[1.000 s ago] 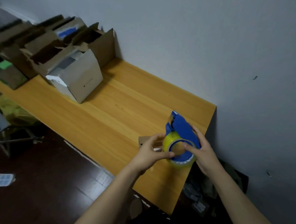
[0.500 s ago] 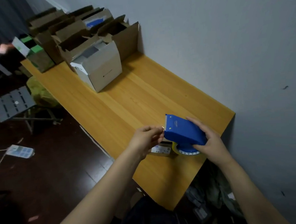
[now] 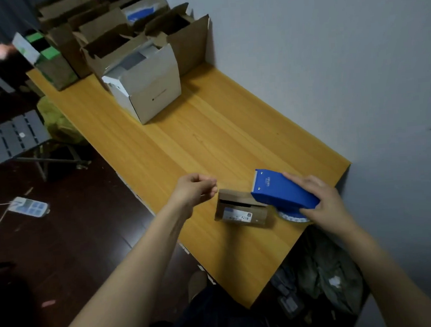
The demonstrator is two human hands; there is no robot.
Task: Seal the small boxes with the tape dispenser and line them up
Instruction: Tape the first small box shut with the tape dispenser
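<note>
A small brown cardboard box (image 3: pixel 240 208) with a white label lies on the wooden table (image 3: pixel 208 143) near its right end. My right hand (image 3: pixel 322 198) grips the blue tape dispenser (image 3: pixel 282 191) and holds it tilted over the box's right side, blade end pointing left. My left hand (image 3: pixel 197 187) hovers just left of the box with thumb and fingertips pinched together. It seems to hold the end of the clear tape, which barely shows against the wood.
A white open box (image 3: pixel 150 91) stands mid-table, with several open brown cartons (image 3: pixel 113 35) behind it along the wall. A folding stool (image 3: pixel 16 136) and a power strip (image 3: pixel 30 207) sit on the dark floor at left. Bags lie under the table's right end.
The dispenser came down from upright to lie tilted over the small box. My left hand left the dispenser's blade and drew away to the left, fingers still pinched.
</note>
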